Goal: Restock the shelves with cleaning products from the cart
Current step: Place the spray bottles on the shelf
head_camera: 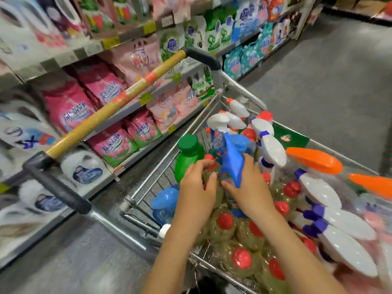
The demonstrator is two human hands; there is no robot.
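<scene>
Grey, glossy shop floor [318,81]

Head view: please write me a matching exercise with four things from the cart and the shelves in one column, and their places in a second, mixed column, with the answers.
1. green plastic bottle with green cap
2. blue trigger spray bottle
3. pink detergent bags
4. red-capped yellowish bottle

a. on the left shelves
b. gripped by the right hand
c. under curled fingers of the left hand
d. standing in the cart, left of both hands

Pairs: 1-d, 2-b, 3-a, 4-c.
</scene>
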